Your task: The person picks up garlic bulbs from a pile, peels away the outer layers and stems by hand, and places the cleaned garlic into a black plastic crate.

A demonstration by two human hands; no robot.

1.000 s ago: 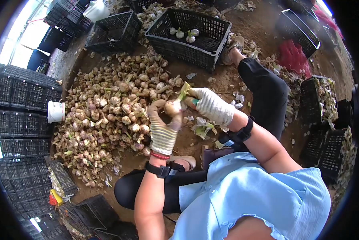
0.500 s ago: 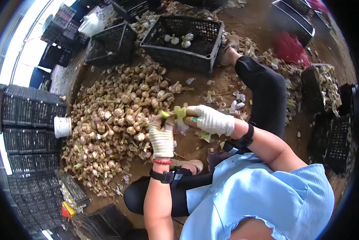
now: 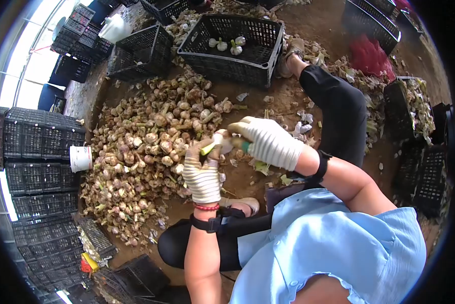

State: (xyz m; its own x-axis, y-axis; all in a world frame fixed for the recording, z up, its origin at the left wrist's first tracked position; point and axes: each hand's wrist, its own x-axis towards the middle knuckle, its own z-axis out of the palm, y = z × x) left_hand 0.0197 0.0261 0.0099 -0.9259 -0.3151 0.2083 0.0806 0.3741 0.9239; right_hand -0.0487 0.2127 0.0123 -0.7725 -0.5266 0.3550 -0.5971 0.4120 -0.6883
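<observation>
My left hand (image 3: 203, 175), in a white knit glove with a stained fingertip area, is closed around a garlic bulb (image 3: 219, 138). The bulb's pale green cut stem (image 3: 207, 149) sticks out between thumb and fingers. Close on its right, my right hand (image 3: 273, 144), gloved the same way, has its fingers curled in. A bit of green handle (image 3: 245, 146) shows in that grip, belonging to a small tool whose working end is blurred. Beneath and left of the hands spreads a large heap of untrimmed garlic (image 3: 151, 147).
Ahead stands a black crate (image 3: 227, 63) with several white garlic bulbs inside. Another black crate (image 3: 141, 55) is left of it. Stacked crates (image 3: 42, 134) and a white bucket (image 3: 80, 158) line the left. On the right are a red net bag (image 3: 371, 58) and a crate of peelings (image 3: 414, 106).
Green peel or stalk between the hands is gone from there, and the garlic now shows a white bulb. My right hand has risen slightly and turned, its fingers curling toward the bulb.
</observation>
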